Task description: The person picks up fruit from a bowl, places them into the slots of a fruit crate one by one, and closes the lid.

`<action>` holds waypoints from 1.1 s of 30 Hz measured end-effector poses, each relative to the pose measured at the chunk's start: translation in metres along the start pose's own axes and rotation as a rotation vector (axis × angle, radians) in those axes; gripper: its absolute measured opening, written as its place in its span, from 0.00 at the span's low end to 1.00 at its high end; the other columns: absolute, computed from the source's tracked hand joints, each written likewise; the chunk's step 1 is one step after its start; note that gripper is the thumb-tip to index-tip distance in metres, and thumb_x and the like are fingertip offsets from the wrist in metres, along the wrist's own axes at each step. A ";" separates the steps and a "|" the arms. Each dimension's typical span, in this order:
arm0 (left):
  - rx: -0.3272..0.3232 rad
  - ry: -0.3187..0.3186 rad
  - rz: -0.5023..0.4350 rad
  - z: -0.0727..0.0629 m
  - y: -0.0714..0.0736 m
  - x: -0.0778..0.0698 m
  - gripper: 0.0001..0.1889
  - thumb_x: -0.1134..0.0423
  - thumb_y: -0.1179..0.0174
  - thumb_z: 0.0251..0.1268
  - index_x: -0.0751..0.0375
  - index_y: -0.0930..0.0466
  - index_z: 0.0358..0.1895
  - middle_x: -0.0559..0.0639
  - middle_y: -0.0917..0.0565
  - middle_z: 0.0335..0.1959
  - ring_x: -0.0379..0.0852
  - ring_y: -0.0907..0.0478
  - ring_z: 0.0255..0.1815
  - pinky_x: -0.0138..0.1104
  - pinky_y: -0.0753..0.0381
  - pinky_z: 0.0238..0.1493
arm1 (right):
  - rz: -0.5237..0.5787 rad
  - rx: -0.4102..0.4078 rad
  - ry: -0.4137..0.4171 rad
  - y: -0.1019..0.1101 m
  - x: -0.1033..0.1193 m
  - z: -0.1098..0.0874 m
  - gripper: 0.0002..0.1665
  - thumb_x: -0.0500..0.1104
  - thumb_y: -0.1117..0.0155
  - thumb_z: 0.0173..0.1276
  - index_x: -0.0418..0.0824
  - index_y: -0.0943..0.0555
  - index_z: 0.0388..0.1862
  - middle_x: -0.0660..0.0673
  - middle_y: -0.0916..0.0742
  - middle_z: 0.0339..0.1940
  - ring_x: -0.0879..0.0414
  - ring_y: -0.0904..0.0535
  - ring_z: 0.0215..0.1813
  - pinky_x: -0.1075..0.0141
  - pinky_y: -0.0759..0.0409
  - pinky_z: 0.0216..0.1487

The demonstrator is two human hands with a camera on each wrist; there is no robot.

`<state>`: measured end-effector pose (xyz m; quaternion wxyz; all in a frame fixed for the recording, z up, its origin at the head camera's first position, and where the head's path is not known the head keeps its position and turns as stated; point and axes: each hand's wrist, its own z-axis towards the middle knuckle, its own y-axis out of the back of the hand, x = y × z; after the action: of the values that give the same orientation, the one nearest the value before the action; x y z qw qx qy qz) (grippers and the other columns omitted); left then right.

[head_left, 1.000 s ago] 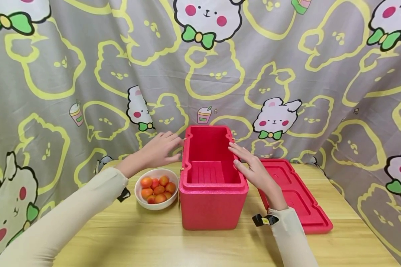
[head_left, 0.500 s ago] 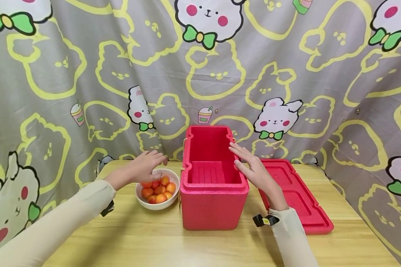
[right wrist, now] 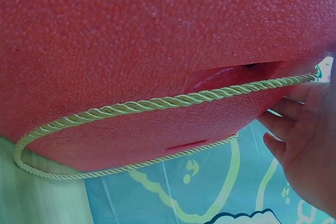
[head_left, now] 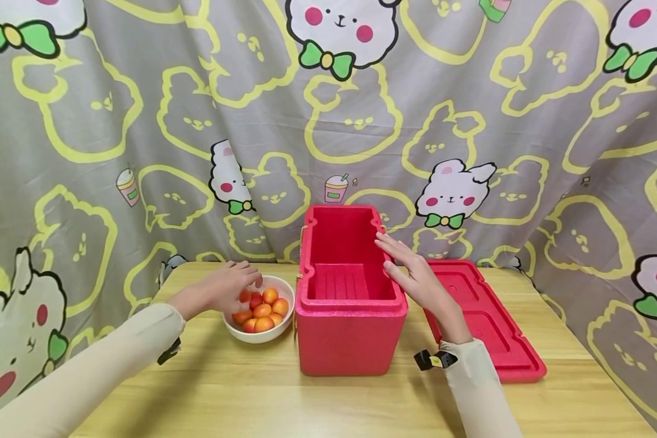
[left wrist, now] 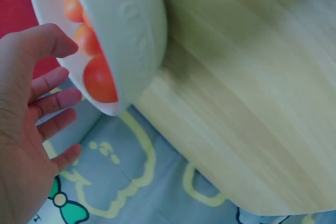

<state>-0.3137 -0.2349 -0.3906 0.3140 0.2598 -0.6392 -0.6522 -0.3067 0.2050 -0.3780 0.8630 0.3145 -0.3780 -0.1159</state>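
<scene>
My left hand (head_left: 224, 289) hovers over the left side of a white bowl (head_left: 257, 337), fingers spread and loosely bent. Inside the bowl lie several small, round orange-red fruits (head_left: 263, 310). In the left wrist view the thumb and fingertips of the left hand (left wrist: 26, 98) are right at the bowl's rim with nothing between them, beside a fruit (left wrist: 100, 78). A red foam box (head_left: 350, 347), lidless and bare inside, stands to the right of the bowl. My right hand (head_left: 413, 274) rests on the box's right rim with fairly straight fingers.
The red lid (head_left: 490, 331) lies on the wooden table (head_left: 224, 389) right of the box. A twisted gold rope (right wrist: 157, 102) hangs along the box's side. Behind the table hangs a patterned grey curtain (head_left: 285, 134).
My left hand has gone from the box's left rim leftward and down to the bowl. The right hand stays on the box's right rim.
</scene>
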 end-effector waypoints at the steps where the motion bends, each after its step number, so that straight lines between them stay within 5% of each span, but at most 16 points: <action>1: 0.005 0.004 0.003 -0.001 -0.002 0.001 0.18 0.59 0.29 0.49 0.54 0.21 0.45 0.47 0.19 0.42 0.50 0.27 0.48 0.48 0.27 0.49 | -0.003 0.000 0.001 0.000 0.000 0.000 0.36 0.44 0.39 0.73 0.49 0.33 0.79 0.46 0.33 0.82 0.45 0.40 0.82 0.34 0.30 0.68; 9: -0.014 0.031 -0.004 -0.008 -0.013 0.008 0.17 0.60 0.29 0.45 0.53 0.22 0.41 0.43 0.22 0.36 0.47 0.31 0.43 0.46 0.30 0.45 | -0.052 0.001 0.013 0.001 0.003 0.003 0.34 0.44 0.40 0.73 0.46 0.31 0.77 0.45 0.31 0.81 0.46 0.39 0.82 0.37 0.48 0.80; 33: -0.018 0.040 -0.023 -0.007 -0.011 0.008 0.15 0.62 0.30 0.46 0.54 0.22 0.38 0.43 0.24 0.34 0.46 0.31 0.42 0.46 0.30 0.45 | -0.035 0.012 -0.017 0.001 0.001 0.006 0.34 0.46 0.40 0.74 0.47 0.32 0.78 0.45 0.32 0.81 0.44 0.40 0.82 0.33 0.37 0.73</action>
<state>-0.3141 -0.2456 -0.4009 0.3217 0.2774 -0.6238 -0.6561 -0.3109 0.2024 -0.3736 0.8557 0.3253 -0.3803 -0.1315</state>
